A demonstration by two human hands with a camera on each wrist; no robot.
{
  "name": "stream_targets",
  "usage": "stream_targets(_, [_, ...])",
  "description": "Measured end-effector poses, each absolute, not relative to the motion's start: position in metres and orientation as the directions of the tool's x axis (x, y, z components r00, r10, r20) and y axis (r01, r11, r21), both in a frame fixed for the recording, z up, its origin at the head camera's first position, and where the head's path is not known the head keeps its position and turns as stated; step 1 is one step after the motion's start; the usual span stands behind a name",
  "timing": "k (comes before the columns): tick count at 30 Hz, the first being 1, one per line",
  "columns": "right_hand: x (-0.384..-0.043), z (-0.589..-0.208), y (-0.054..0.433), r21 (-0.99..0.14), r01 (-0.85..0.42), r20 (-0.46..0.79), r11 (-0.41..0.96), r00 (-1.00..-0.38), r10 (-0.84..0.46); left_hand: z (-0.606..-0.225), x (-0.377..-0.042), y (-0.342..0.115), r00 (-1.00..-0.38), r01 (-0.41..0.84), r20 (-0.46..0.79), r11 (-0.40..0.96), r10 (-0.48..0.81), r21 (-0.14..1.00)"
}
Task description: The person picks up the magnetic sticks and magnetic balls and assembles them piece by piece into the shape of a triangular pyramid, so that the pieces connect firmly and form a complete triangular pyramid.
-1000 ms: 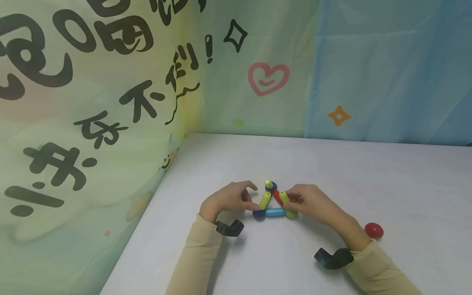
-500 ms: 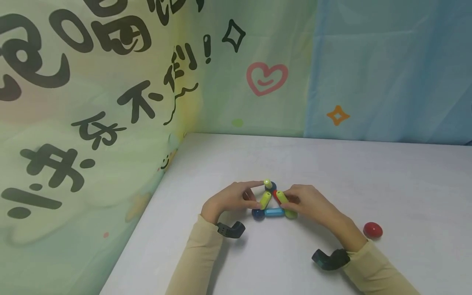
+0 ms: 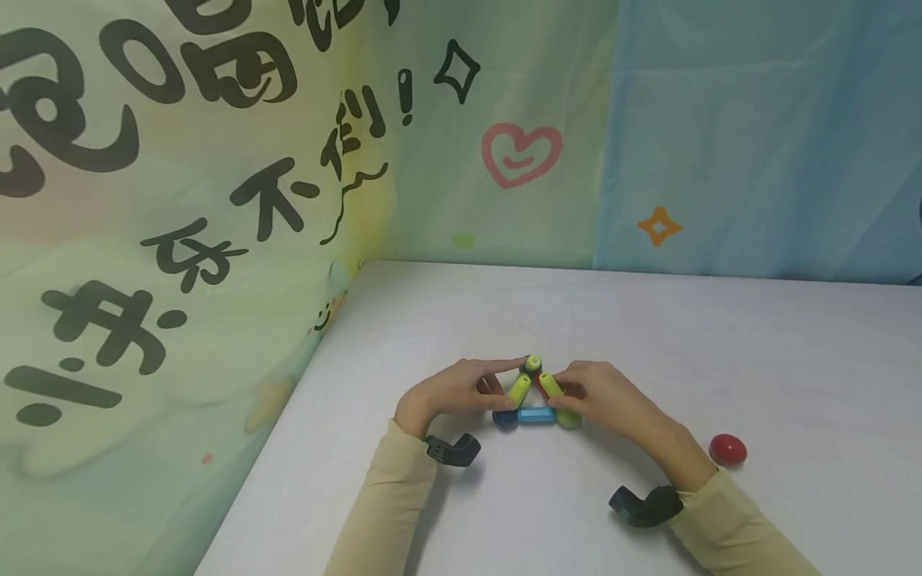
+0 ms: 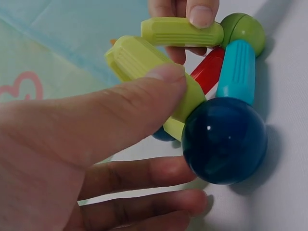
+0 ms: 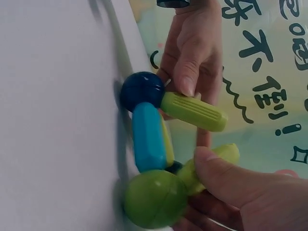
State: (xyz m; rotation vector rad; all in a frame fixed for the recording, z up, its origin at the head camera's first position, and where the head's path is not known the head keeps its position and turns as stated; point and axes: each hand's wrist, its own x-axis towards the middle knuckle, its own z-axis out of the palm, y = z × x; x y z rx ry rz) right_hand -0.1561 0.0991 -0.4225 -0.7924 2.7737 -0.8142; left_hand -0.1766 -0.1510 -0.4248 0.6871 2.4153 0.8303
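A triangular base of magnetic rods and balls lies on the table: a light blue rod [image 4: 236,70] in front, a red rod [image 4: 209,71] and a yellow-green one behind. Its corners are a dark blue ball [image 4: 224,139], a green ball [image 5: 156,198] and a mostly hidden blue ball at the back. My left hand [image 3: 461,386] holds the left yellow-green rod [image 3: 520,389] under its thumb, with its index finger stretched to the back yellow-green rod [image 3: 533,365]. The right yellow-green rod [image 3: 550,386] is pinched by my right hand [image 3: 611,396]. All three rods lean inward.
A red ball [image 3: 728,450] lies on the white table [image 3: 792,360], near the right forearm. Printed cloth backdrops [image 3: 432,184] rise along the left and far edges. Each wrist wears a dark camera [image 3: 454,450].
My left index finger has straightened out to the back rod. That rod's upper end has tipped toward the middle. The right rod has swung slightly left, held in my right hand.
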Motion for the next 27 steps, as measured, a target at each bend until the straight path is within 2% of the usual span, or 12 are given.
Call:
stream_targets(5, [-0.157,-0.402,0.125,-0.531,-0.375,-0.105,0.760,-0.861,-0.499,-0.423,-0.176,-0.151,-0.764,0.286,-0.286,0.701,0.579,0.654])
stream_targets(10, [-0.157,-0.385,0.185,-0.475,-0.270,-0.277,0.837,-0.858,-0.434,-0.424,-0.178,-0.147,-0.773,0.277,-0.278,0.697,0.570,0.661])
stream_targets(13, [-0.157,-0.387,0.219,-0.427,-0.196,-0.418,0.883,-0.823,-0.385,-0.424,-0.177,-0.146,-0.780,0.268,-0.283,0.706,0.558,0.655])
stream_targets(17, [-0.157,-0.397,0.239,-0.445,-0.065,-0.578,0.893,-0.741,-0.342,-0.424,-0.177,-0.147,-0.785,0.255,-0.298,0.721,0.544,0.644])
stream_targets(22, [-0.154,-0.405,0.240,-0.498,0.053,-0.628,0.865,-0.710,-0.319,-0.426,-0.176,-0.151,-0.754,0.266,-0.331,0.726,0.567,0.634])
stream_targets(27, [-0.156,-0.407,0.242,-0.501,0.029,-0.608,0.865,-0.723,-0.328,-0.428,-0.175,-0.154,-0.726,0.288,-0.362,0.736,0.585,0.612])
